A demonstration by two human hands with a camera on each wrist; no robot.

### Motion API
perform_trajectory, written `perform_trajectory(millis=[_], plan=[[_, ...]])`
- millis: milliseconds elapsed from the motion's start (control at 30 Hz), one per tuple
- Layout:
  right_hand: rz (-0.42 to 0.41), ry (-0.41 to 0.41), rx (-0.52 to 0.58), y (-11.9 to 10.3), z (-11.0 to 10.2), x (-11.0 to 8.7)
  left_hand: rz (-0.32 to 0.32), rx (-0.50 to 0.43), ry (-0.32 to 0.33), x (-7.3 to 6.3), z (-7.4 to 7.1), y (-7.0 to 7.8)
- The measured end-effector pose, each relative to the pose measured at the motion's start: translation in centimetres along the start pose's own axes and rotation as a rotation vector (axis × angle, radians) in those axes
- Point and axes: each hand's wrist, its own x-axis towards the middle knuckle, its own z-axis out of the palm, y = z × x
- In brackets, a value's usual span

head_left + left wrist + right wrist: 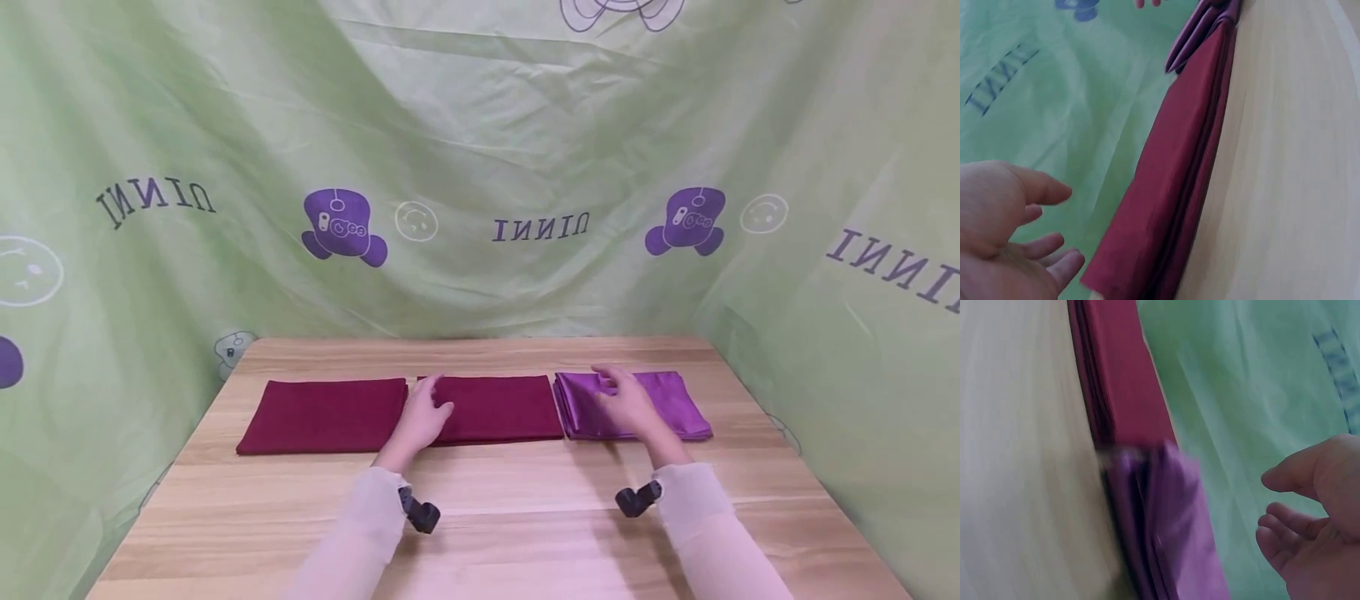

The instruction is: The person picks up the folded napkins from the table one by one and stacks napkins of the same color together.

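- All three cloths are taken in by the head view only: the left red cloth (326, 417), the middle red cloth (498, 407) and the purple cloth (671, 400), laid in a row on the table (510, 521).
- In the left wrist view, layered folds are revealed along a red cloth's long edge; fingertips (1140, 3) of the right hand (628, 406) are caught at the top.
- In the right wrist view, the purple cloth's folded end is shown close up, blurred.
- Nothing is held by the left hand (422, 417), seen between the red cloths; its thumb and fingers are parted widely.
- Nothing is held by the right hand, similarly parted, seen before the purple cloth.
- Counted: two red cloths, one purple, two hands, two wrist cameras (422, 512).
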Motion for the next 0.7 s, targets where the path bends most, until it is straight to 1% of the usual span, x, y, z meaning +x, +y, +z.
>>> perform_trajectory(millis=[100,233,367,467,600,700], plan=[[-0.007,-0.023,0.017,-1.5,1.7,0.1,-0.04,0.029,0.037,-0.4,-1.1,-1.0],[-0.02,-0.027,0.019,-2.7,3.7,0.1,-0.092,0.026,0.027,-1.1,-1.9,-1.8],[-0.027,-0.031,0.011,-3.4,5.2,0.0,-0.122,0.038,0.011,-1.6,-2.0,-2.2],[-0.007,-0.05,0.0,-3.8,6.2,-0.2,-0.134,0.038,0.006,-1.7,-1.9,-2.4],[0.039,-0.1,-0.056,-4.3,7.3,-0.2,-0.163,0.002,-0.006,-1.7,-1.6,-2.6],[0.064,-0.116,-0.102,-4.4,7.9,-0.1,-0.187,-0.036,-0.002,-1.4,-1.4,-2.8]])
